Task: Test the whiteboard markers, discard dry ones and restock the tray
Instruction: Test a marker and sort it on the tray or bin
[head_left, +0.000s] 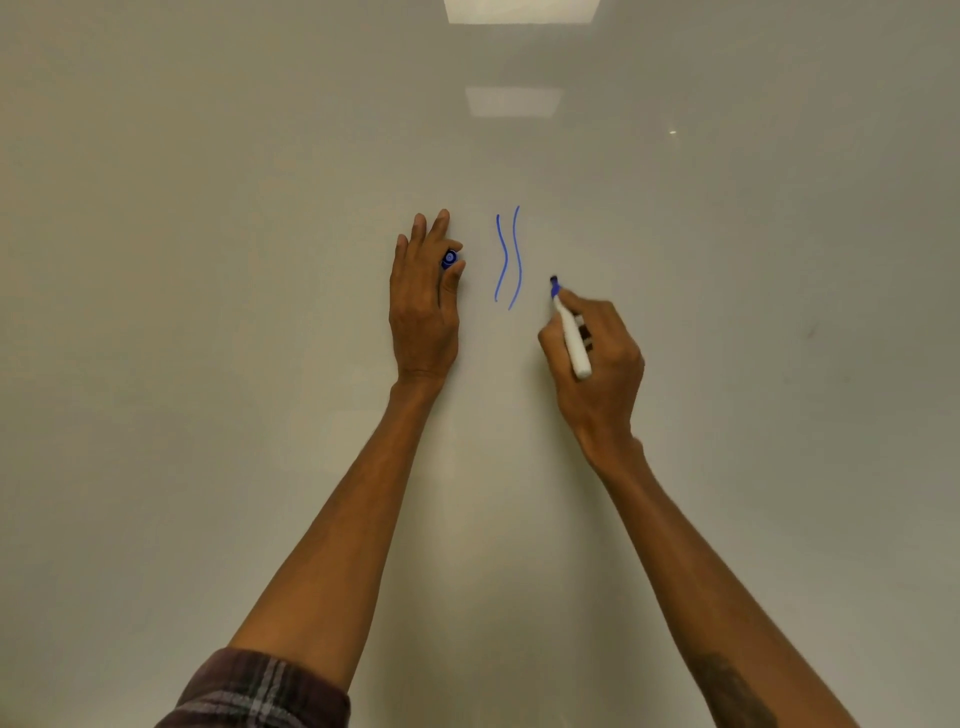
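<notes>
Right hand (597, 358) grips blue marker (570, 332), long axis tip-up toward whiteboard (208, 260), right of two blue lines (508, 258); left hand (423, 301) pinches blue cap (450, 258), other fingers straight.

Plaid sleeve (260, 691), reflected ceiling lights (521, 10)

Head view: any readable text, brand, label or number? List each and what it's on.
No text can be read in this view.
On the blue marker held in the right hand: dark marks on the white barrel, possibly print, too blurred to read.
On the blue cap pinched in the left hand: a ring pattern on its end, no legible letters.
On the whiteboard: only two blue wavy strokes, not letters or numbers.
</notes>
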